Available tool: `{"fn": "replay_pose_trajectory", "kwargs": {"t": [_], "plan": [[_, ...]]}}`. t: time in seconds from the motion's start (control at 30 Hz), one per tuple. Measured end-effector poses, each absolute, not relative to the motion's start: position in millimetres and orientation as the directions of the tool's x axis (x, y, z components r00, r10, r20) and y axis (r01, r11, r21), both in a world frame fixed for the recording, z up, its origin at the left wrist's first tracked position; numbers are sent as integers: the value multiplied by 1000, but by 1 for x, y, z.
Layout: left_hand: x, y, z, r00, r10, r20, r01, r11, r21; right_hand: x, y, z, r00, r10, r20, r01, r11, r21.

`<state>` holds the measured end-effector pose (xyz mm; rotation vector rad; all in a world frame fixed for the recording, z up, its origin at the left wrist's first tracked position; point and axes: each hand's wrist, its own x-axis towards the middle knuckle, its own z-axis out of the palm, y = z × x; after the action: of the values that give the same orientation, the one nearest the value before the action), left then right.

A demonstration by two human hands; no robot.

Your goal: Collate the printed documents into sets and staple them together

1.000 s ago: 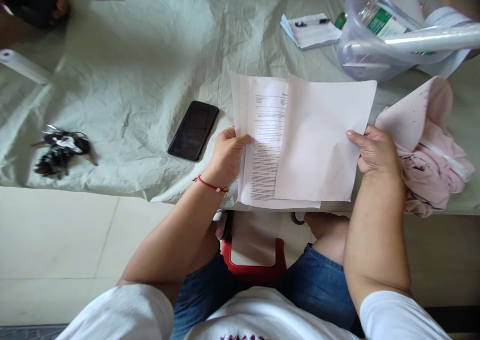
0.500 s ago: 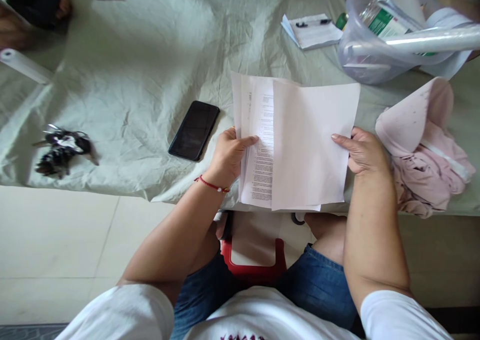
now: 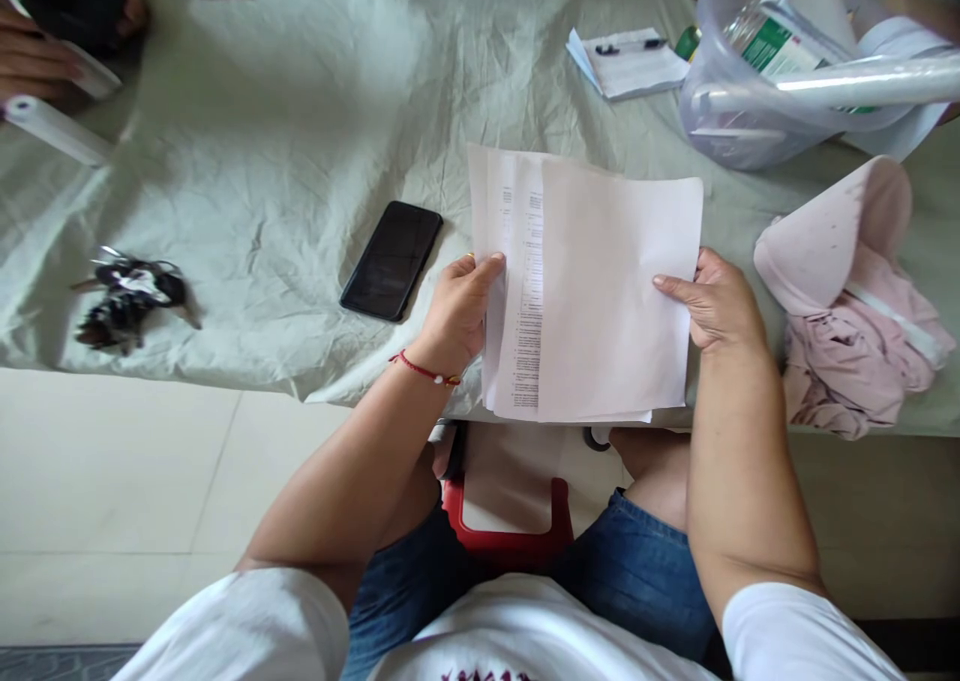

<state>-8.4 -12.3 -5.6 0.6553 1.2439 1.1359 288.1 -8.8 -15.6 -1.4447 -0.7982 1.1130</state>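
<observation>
- Our left hand [image 3: 459,306] pinches the left edge of the papers [image 3: 592,291], held just above the table [image 3: 300,111] edge, near a phone [image 3: 391,259].
- The sheets look light and floppy; we judge the side edges the best grip.
- Their printed text is too small to read.
- Our right hand [image 3: 716,301] clasps the right edge.

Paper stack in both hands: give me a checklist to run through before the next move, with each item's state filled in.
1. Left hand grips the paper stack at its left edge: ok.
2. Right hand holds the blank top sheet at its right edge: ok.
3. Sheets squared up: not ok, printed pages stick out on the left.
4. Phone lies apart from the stack: ok.
5. Pink cloth apart from the right hand: ok.
6. Number of sheets: cannot tell.
</observation>
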Motion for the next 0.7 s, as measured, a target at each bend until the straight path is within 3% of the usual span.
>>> {"fn": "replay_pose_trajectory", "kwargs": {"t": [0.13, 0.23, 0.3, 0.4, 0.47, 0.53, 0.57, 0.63, 0.7], "plan": [[-11, -12, -11, -74, 947, -314, -323, 275, 906, 296, -7, -21, 341, 924, -175, -73, -159, -985], [-15, -6, -23, -170, 958, -230, -201, 195, 960, 305, -6, -26, 337, 929, -151, -31, -149, -988], [-17, -3, -28, -303, 951, -65, 1, 69, 998, 310, -6, -28, 325, 935, -141, -2, -148, -989], [-18, -9, -17, -410, 867, 282, 264, -183, 947, 314, -6, -29, 303, 942, -143, 28, -159, -987], [-15, -23, 0, -222, 910, 350, 175, -316, 932, 314, -7, -28, 299, 943, -143, 32, -160, -987], [-8, -44, 20, 240, 905, 353, -100, -338, 936, 312, -7, -26, 296, 944, -145, 33, -162, -986], [-1, -56, 28, 480, 806, 347, -226, -269, 936, 311, -6, -26, 294, 945, -144, 35, -161, -986], [18, -81, 39, 825, 429, 368, -370, -83, 925, 309, -6, -25, 285, 947, -144, 44, -163, -986], [43, -103, 43, 919, 29, 394, -395, 59, 917, 307, -4, -25, 285, 948, -141, 53, -163, -985]]}}
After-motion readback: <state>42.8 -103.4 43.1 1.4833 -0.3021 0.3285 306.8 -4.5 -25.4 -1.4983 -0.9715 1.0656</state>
